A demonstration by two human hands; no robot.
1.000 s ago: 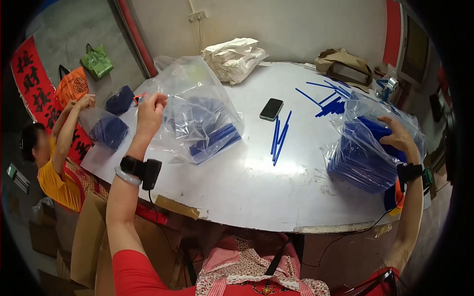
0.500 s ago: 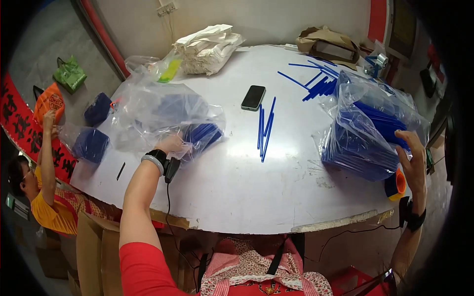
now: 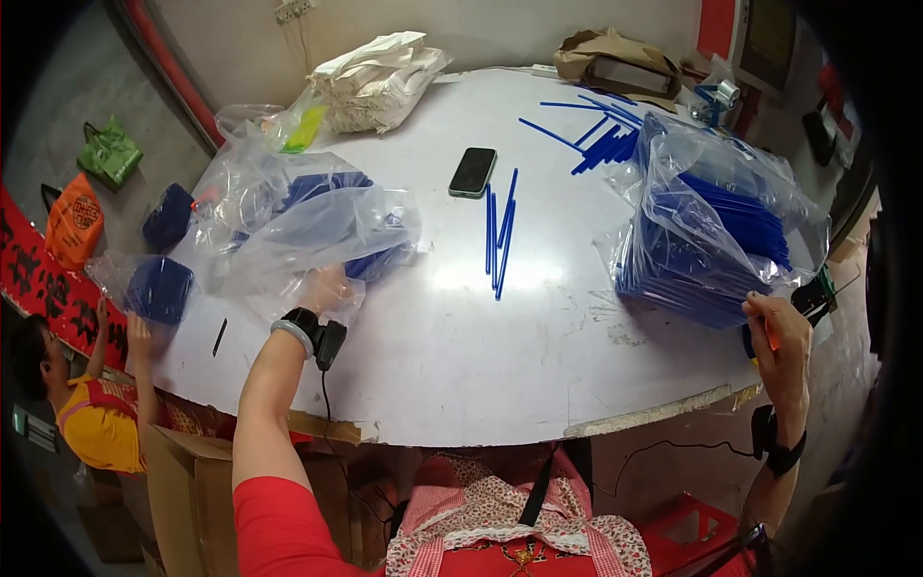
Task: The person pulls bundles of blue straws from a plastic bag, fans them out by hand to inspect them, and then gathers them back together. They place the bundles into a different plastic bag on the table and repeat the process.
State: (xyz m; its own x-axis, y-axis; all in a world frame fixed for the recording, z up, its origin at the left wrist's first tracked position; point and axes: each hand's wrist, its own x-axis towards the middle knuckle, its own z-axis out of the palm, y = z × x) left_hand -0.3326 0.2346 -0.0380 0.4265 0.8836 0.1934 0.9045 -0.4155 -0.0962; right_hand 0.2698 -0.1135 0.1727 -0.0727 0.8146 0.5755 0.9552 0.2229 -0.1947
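Note:
My left hand (image 3: 329, 287) is at a clear plastic bag (image 3: 322, 231) that holds dark blue sticks (image 3: 375, 262), on the left of the table. Film covers the fingers of this hand and hides their grip. At the right, my right hand (image 3: 784, 337) has its bent fingers closed at the lower corner of a bigger clear bag (image 3: 663, 154) packed with long blue sticks (image 3: 707, 236). Its fingertips pinch the film at that edge. Beneath this hand a bit of an orange tape roll (image 3: 772, 335) shows. A few loose blue sticks (image 3: 500, 236) lie mid-table.
A phone (image 3: 473, 172) lies beyond the loose sticks. More blue sticks (image 3: 611, 144) are scattered beside the right bag. White packaging (image 3: 380, 82) and a brown paper bag (image 3: 615, 62) stand at the back. Wrapped blue bundles (image 3: 161, 288) sit near another person (image 3: 101, 413) at the left.
The left bag's film has been lifted and now drapes over my left hand. My right hand has dropped from the bag's side to its lower corner, fingers drawn together. The other person's arms have lowered.

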